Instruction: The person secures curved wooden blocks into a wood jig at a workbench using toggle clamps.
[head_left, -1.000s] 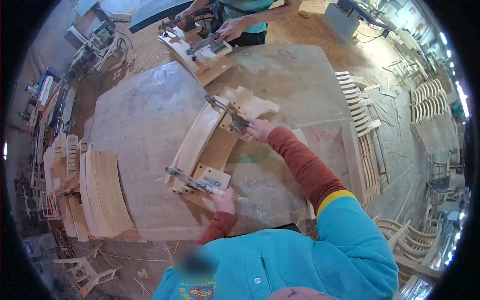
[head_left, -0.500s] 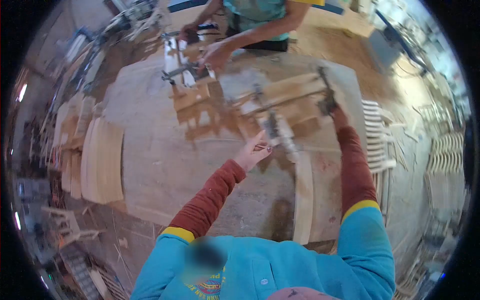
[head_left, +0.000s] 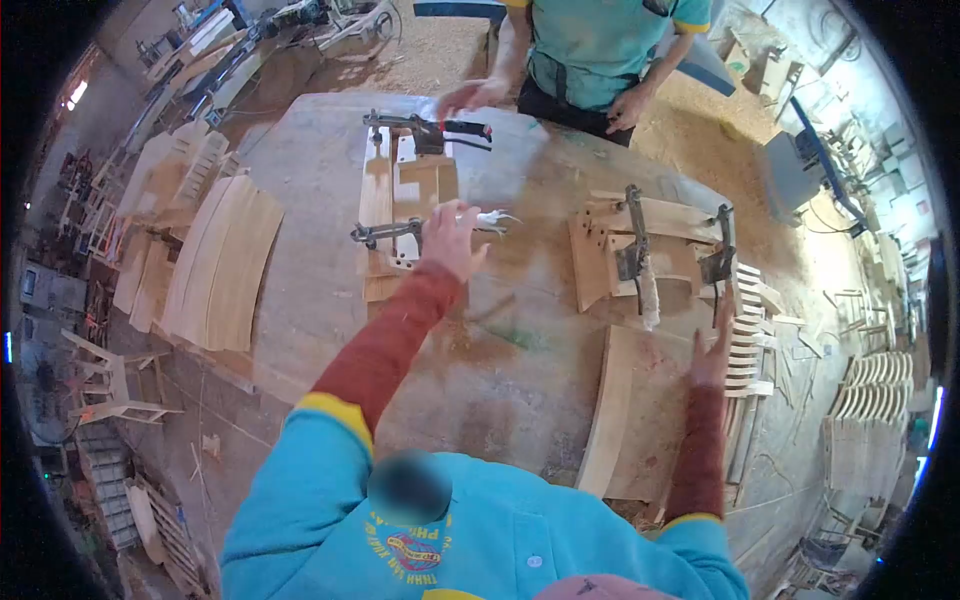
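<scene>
Wooden jig (head_left: pixel 415 190) with metal clamps (head_left: pixel 428 136), left side of desk (head_left: pixel 530 385); similar jig (head_left: pixel 672 262) at right. Left grip (head_left: pixel 452 240) at white clamp handle (head_left: pixel 494 218) — whether closed on it, unclear through blur. Right grip (head_left: pixel 711 358) uncurled, fingers extended, just beside right jig's dark clamp handle (head_left: pixel 716 310). Probably stiff, fairly heavy, hard to damage — best held by bare wood at both ends.

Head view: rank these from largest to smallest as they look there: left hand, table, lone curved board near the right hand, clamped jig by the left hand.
1. Table
2. Clamped jig
3. Lone curved board
4. Left hand
</scene>
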